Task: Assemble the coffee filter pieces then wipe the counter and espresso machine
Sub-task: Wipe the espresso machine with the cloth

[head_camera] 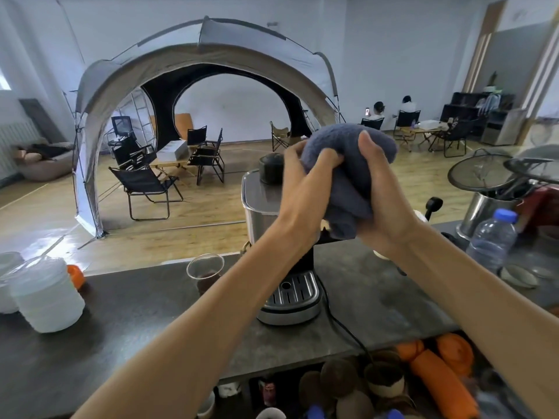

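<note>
A grey-blue cloth (pixel 348 179) is bunched up in the air above the espresso machine (pixel 263 204). My left hand (pixel 302 182) grips its left side and my right hand (pixel 384 195) grips its right side. The steel machine stands on the dark counter (pixel 136 322), with a black cap on top and a slotted drip tray (pixel 295 290) at its base. My arms hide the machine's front, so the filter pieces cannot be seen.
A clear plastic cup (pixel 205 269) with dark liquid stands left of the machine. White tubs (pixel 45 294) sit at the far left. A water bottle (pixel 491 240), a steel pot and mesh strainers (pixel 481 173) crowd the right. Orange items (pixel 438 376) lie below the counter's near edge.
</note>
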`<state>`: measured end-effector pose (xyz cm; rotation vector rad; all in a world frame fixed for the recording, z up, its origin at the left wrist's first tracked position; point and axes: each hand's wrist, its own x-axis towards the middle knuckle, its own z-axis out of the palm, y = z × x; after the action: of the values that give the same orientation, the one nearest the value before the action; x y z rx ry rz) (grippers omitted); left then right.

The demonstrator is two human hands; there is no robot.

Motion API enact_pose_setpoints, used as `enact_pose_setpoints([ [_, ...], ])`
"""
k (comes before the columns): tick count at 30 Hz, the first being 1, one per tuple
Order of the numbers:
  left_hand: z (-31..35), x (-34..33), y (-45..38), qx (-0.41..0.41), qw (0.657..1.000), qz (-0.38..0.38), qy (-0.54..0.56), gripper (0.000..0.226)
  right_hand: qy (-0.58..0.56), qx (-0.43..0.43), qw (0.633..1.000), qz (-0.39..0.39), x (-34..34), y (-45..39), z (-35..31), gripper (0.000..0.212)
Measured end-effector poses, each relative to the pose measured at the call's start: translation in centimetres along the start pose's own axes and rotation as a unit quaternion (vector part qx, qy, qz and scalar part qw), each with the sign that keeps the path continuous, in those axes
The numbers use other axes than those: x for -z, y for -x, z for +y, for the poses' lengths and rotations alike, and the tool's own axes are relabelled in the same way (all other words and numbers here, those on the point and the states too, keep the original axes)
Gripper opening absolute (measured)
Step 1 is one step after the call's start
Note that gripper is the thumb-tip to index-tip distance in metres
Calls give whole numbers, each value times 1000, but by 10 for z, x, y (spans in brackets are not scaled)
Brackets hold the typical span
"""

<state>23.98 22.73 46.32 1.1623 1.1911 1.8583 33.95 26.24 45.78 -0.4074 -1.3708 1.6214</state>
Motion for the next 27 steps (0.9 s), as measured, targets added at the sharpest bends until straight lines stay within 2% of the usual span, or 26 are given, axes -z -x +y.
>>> enact_pose_setpoints([
  [1, 0, -8, 1, -1, 1000, -28, -5, 44, -18, -12, 1000, 6, 1, -1, 1, 44],
  [3, -2, -12, -2, -84, 979, -76, -169, 42, -52, -26, 998, 23, 7, -4, -5, 41],
  [5, -7, 2, -12, -193, 898, -81, -387, 39, -67, -53, 995, 45, 13, -9, -16, 40],
  [6, -11, 12, -17, -225, 862, -72, -449, 43, -36, -65, 995, 63, 17, -14, -20, 39],
  [7, -15, 23, -22, -242, 846, -54, -473, 49, 14, -67, 994, 85, 23, -20, -22, 39],
  [9, -23, 50, -33, -235, 862, 6, -449, 52, 115, -57, 986, 110, 32, -36, -20, 35],
  [11, -35, 77, -46, -178, 884, 70, -427, 41, 223, -49, 968, 106, 32, -53, -12, 32],
  [12, -40, 89, -51, -122, 892, 79, -428, 39, 282, -44, 954, 91, 30, -60, -7, 32],
  [14, -50, 101, -56, -24, 907, 51, -416, 46, 365, -55, 928, 56, 24, -73, 2, 31],
  [16, -61, 104, -57, 5, 916, 2, -401, 43, 384, -84, 919, 39, 22, -88, 9, 26],
  [19, -69, 107, -61, -11, 922, -17, -386, 36, 389, -108, 914, 37, 25, -107, 9, 12],
  [24, -76, 113, -63, 11, 918, -7, -396, 50, 374, -111, 915, 101, 28, -134, 21, 8],
  [27, -79, 116, -63, 10, 919, -18, -393, 54, 366, -97, 916, 130, 29, -152, 32, 14],
])
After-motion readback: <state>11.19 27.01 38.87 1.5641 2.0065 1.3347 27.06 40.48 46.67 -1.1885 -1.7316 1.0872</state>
